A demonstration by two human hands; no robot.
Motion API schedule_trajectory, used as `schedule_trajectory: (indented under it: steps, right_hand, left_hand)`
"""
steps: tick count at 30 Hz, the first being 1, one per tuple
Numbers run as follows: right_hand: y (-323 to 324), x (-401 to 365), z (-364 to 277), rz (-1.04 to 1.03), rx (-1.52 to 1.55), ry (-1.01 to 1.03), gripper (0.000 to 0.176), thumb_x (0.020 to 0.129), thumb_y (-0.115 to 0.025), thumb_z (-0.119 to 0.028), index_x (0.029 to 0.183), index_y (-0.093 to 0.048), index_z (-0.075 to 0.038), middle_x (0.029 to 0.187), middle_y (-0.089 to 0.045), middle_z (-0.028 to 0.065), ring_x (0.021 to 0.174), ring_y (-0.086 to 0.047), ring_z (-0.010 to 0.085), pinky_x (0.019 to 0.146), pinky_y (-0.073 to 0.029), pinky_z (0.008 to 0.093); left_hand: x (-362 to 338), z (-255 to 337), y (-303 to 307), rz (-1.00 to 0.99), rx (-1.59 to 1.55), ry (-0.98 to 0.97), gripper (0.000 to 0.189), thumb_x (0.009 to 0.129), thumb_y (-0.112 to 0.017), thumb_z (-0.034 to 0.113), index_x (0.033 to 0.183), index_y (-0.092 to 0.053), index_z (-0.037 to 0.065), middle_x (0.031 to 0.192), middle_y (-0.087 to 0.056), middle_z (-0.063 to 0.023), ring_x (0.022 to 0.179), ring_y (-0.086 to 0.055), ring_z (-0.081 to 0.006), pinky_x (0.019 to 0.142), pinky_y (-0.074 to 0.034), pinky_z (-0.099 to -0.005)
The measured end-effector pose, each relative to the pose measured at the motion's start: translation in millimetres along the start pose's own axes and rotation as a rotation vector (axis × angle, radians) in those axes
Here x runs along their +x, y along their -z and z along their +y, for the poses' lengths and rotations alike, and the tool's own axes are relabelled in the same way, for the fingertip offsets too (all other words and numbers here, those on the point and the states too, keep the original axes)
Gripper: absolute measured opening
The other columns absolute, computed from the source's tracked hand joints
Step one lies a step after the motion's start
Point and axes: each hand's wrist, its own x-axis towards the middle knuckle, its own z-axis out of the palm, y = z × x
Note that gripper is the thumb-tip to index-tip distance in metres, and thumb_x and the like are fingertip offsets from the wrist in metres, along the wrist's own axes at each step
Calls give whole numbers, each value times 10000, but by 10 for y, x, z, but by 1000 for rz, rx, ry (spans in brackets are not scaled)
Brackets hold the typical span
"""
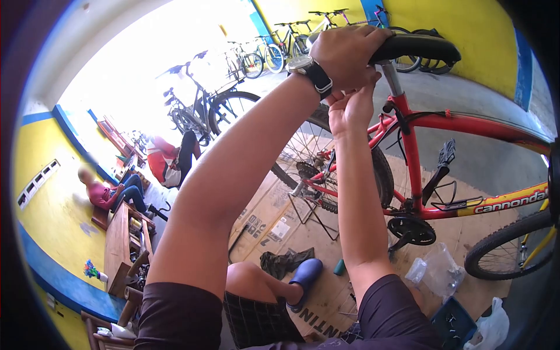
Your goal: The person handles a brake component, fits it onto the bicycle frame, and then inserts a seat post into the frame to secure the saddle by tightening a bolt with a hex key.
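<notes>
A red bicycle (413, 157) stands in front of me, its black saddle (429, 46) raised on a silver seatpost (393, 80). My left hand (347, 55), with a watch (309, 70) on the wrist, lies over the rear of the saddle, fingers wrapped across its top. Just below, my right hand (353, 111) reaches up under the saddle's rear with the palm turned up and fingers curled. Whatever those fingers grip is hidden behind the hands. The rear wheel (286, 169) is partly covered by my forearms.
Cardboard (262, 227) covers the floor below, with a clear plastic bag (440, 271) and a dark blue tray (454, 324). A person's leg in a blue clog (306, 280) is close by. Two people sit at the left near a wooden bench (119, 239). More bicycles (286, 38) line the back.
</notes>
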Motion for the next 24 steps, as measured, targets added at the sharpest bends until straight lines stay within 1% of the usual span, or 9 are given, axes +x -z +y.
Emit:
schedule_trajectory:
  steps: [2,3,6,7,10,16,19,22,24]
  right_hand:
    - [-7,0,-21,30,-62,92,572,1037,-381,-547,1371,-452,-88,1249,-576,137,1074,-642,300,953,-534,477]
    - [23,71,3,26,-77,207,462,1042,-442,-436,1347,-488,-92,1189,-605,105,1006,-647,239,863,-540,390]
    - [169,148,-53,188,-431,295,357,1037,-472,-337,1293,-534,-96,1117,-626,73,918,-623,152,757,-489,296]
    - [199,179,-50,140,-352,269,299,1031,-483,-280,1257,-558,-100,1077,-634,49,855,-582,91,695,-415,245]
    - [203,204,-35,10,-113,239,181,1041,-494,-230,1063,-611,-94,968,-616,-6,808,-544,66,709,-424,218]
    - [3,88,-57,130,52,225,195,1042,-513,-228,1122,-608,-77,1031,-644,26,871,-591,100,761,-492,257]
    - [96,176,-21,85,-39,290,300,1006,-485,-185,1260,-529,-31,1125,-619,91,944,-632,173,830,-542,309]
    - [122,220,5,25,-12,335,294,1011,-489,-184,1255,-535,-25,1119,-623,91,951,-635,172,825,-542,304]
    - [93,184,4,34,14,338,268,1007,-498,-175,1224,-549,-25,1106,-627,85,949,-637,170,816,-537,296]
  left_hand:
    - [-4,1,-7,-25,-2,30,706,690,-817,298,1343,-554,233,1091,-701,-19,986,-692,-221,825,-572,-355]
    - [-8,-6,-23,-4,7,20,707,687,-817,293,1341,-556,229,1088,-700,-17,976,-695,-221,817,-573,-356]
    - [-19,-2,-40,37,24,1,701,685,-815,280,1335,-560,218,1068,-698,-11,946,-702,-220,788,-577,-358]
    - [-18,0,-38,37,22,-2,694,688,-813,276,1332,-561,216,1054,-698,-10,935,-704,-220,776,-578,-358]
    - [5,-16,-43,28,1,-19,648,686,-781,268,1297,-578,192,1064,-698,-33,931,-707,-243,758,-582,-370]
    - [-12,9,-9,23,8,10,619,687,-765,275,1275,-594,186,1071,-702,-42,934,-711,-251,755,-585,-374]
    - [-11,25,-5,26,0,24,621,688,-768,277,1278,-595,190,1079,-701,-43,942,-711,-248,764,-585,-371]
    - [-10,28,16,13,-6,33,619,692,-769,275,1280,-594,192,1094,-698,-45,948,-710,-246,771,-584,-368]
    - [-6,39,17,6,-8,31,615,697,-767,272,1281,-594,193,1103,-696,-43,950,-710,-245,772,-583,-367]
